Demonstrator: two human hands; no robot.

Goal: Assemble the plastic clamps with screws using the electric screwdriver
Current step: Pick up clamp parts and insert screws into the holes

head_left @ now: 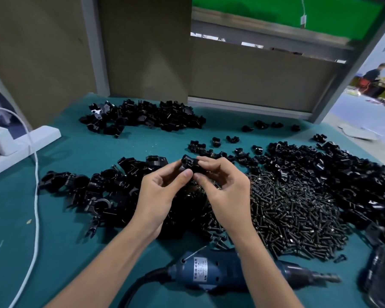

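My left hand (162,190) and my right hand (222,185) meet above the middle of the table and together pinch one black plastic clamp (188,163) between fingertips and thumbs. Below my hands and to their right spreads a big heap of black screws (293,210). The blue electric screwdriver (220,272) lies flat on the green table near the front edge, under my right forearm, its bit pointing right. More black clamp parts lie in a pile at the left (91,192), another at the back (147,117) and a large one at the right (333,170).
A white cable (36,196) runs down the left side from a white power strip (20,141). A black bag-like item (380,276) sits at the front right corner. Cardboard panels and a metal frame wall off the back. A person stands far off at the right.
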